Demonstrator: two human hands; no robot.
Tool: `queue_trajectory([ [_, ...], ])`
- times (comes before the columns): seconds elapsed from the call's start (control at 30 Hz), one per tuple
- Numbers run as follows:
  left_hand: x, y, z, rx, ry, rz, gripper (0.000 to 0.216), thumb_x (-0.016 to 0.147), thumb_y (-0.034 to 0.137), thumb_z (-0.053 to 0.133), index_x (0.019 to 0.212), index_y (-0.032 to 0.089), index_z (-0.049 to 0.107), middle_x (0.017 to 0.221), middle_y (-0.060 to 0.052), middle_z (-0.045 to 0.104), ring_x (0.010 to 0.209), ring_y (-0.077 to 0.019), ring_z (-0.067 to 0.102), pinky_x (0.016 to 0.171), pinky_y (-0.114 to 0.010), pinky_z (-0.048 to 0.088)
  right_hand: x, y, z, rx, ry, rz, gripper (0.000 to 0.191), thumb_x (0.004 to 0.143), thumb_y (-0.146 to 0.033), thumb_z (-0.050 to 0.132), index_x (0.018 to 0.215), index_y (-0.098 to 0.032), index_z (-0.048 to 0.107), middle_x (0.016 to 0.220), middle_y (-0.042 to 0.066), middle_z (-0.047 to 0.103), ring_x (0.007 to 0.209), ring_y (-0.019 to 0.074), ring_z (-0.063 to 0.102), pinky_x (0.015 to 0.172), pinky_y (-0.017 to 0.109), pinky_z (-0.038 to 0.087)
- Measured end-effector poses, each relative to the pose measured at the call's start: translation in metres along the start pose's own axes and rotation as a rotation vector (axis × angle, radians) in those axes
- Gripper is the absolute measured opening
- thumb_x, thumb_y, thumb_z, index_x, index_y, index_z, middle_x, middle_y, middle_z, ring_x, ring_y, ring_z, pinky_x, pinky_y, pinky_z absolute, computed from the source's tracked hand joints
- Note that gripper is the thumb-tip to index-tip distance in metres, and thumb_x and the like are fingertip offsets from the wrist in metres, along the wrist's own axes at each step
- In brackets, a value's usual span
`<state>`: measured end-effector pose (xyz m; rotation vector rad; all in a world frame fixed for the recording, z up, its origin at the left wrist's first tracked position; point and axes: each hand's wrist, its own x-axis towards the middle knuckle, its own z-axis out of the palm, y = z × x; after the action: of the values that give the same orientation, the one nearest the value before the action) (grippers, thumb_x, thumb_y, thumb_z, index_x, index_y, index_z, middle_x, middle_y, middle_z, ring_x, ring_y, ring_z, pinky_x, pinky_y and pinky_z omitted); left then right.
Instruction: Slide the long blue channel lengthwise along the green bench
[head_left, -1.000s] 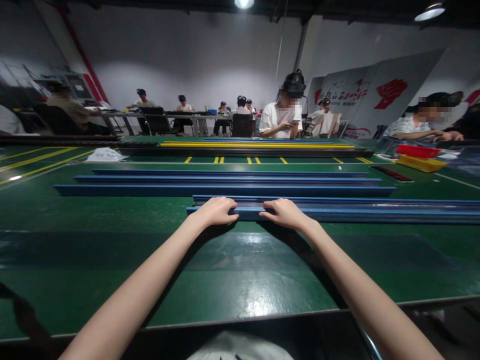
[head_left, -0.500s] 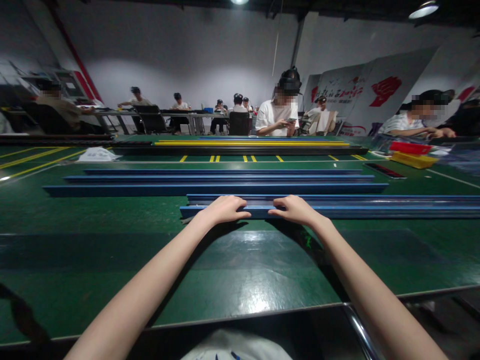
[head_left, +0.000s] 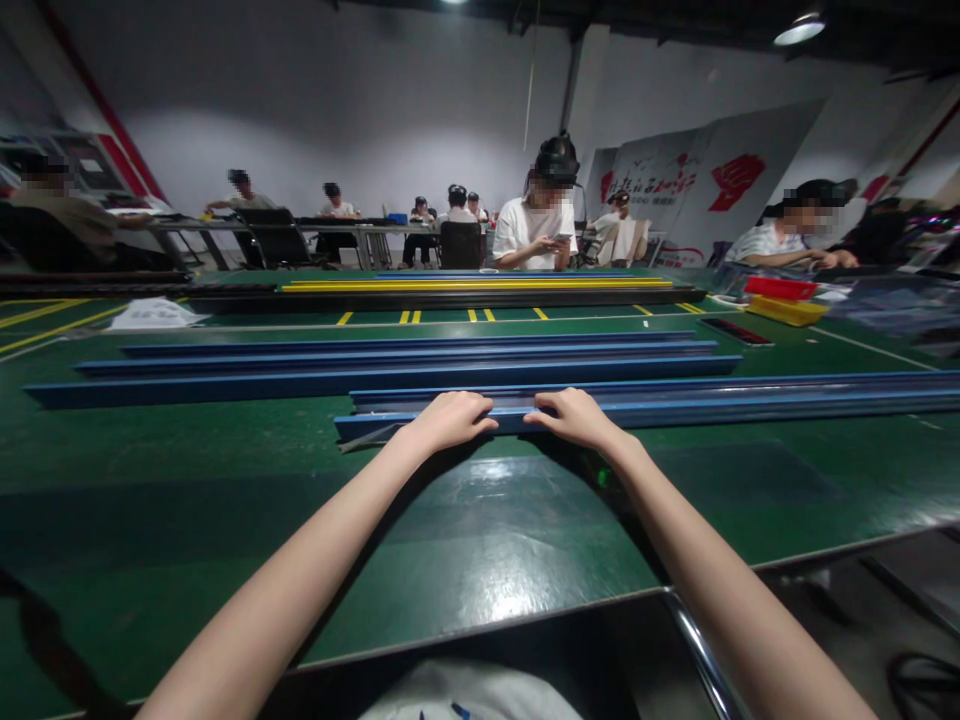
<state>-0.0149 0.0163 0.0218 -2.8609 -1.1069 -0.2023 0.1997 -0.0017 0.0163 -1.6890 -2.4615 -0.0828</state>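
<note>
A long blue channel rail (head_left: 675,414) lies across the green table in front of me, running out of view to the right. My left hand (head_left: 454,416) grips it near its left end, with the thumb along the near wall and the fingers over the top. A short gap to the right, my right hand (head_left: 576,414) holds the same rail in a like way, fingertips bent into the channel. Both wrists rest low over the near edge. A thin grey strip (head_left: 367,440) sticks out beside the rail's left end, partly behind my left forearm.
More blue rails (head_left: 225,387) lie just beyond, parallel. Farther back are yellow rails (head_left: 480,286), a black rail (head_left: 450,300), a white plastic bag (head_left: 157,314), a phone (head_left: 737,332) and red and yellow bins (head_left: 784,311). A person (head_left: 536,230) stands across the table; others sit behind.
The view has turned and tilted slightly, so the scene sits farther left and the rails slant. Both hands stay on the blue rail, with the gap between them a little smaller.
</note>
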Motion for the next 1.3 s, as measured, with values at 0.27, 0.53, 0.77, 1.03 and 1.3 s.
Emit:
queue_trajectory([
  [0.27,-0.001,0.001,-0.004,0.058,-0.002,0.023,0.024,0.087,0.035,0.042,0.081,0.018,0.058,0.085,-0.007,0.066,0.078,-0.0216,0.062,0.060,-0.025,0.040,0.002,-0.001,-0.002,-0.003,-0.014,-0.023,0.037,0.083,-0.051,0.042,0.082,-0.021,0.063,0.079,0.004,0.068,0.074,0.0175,0.061,0.056,0.023,0.025],
  [0.53,0.002,-0.001,-0.007,0.091,-0.048,0.003,0.024,0.085,0.036,0.043,0.077,0.019,0.059,0.081,-0.007,0.067,0.076,-0.0224,0.063,0.058,-0.025,0.039,0.003,-0.004,-0.005,-0.014,-0.027,-0.024,0.035,0.083,-0.050,0.043,0.082,-0.021,0.064,0.077,0.004,0.068,0.072,0.0162,0.060,0.055,0.023,0.024],
  [0.77,-0.009,-0.011,-0.012,0.124,-0.090,-0.051,0.023,0.083,0.036,0.044,0.077,0.020,0.060,0.080,-0.007,0.068,0.076,-0.0235,0.063,0.058,-0.026,0.038,0.009,-0.020,0.000,-0.018,0.004,-0.039,0.036,0.083,-0.050,0.043,0.082,-0.022,0.065,0.081,0.004,0.069,0.074,0.0166,0.061,0.055,0.023,0.024],
  [1.03,-0.030,-0.029,-0.021,0.144,-0.154,-0.129,0.022,0.082,0.036,0.044,0.076,0.022,0.061,0.076,-0.006,0.067,0.075,-0.0224,0.062,0.058,-0.025,0.037,0.023,-0.047,0.004,-0.005,0.018,-0.074,0.037,0.084,-0.051,0.041,0.085,-0.022,0.065,0.084,0.004,0.069,0.077,0.0167,0.061,0.057,0.023,0.028],
  [1.3,-0.051,-0.049,-0.026,0.132,-0.194,-0.189,0.023,0.081,0.038,0.044,0.072,0.023,0.059,0.070,-0.004,0.065,0.072,-0.0224,0.061,0.055,-0.025,0.034,0.034,-0.069,0.005,0.019,0.011,-0.146,0.036,0.083,-0.052,0.043,0.086,-0.023,0.065,0.083,0.003,0.069,0.077,0.0163,0.061,0.056,0.023,0.027],
])
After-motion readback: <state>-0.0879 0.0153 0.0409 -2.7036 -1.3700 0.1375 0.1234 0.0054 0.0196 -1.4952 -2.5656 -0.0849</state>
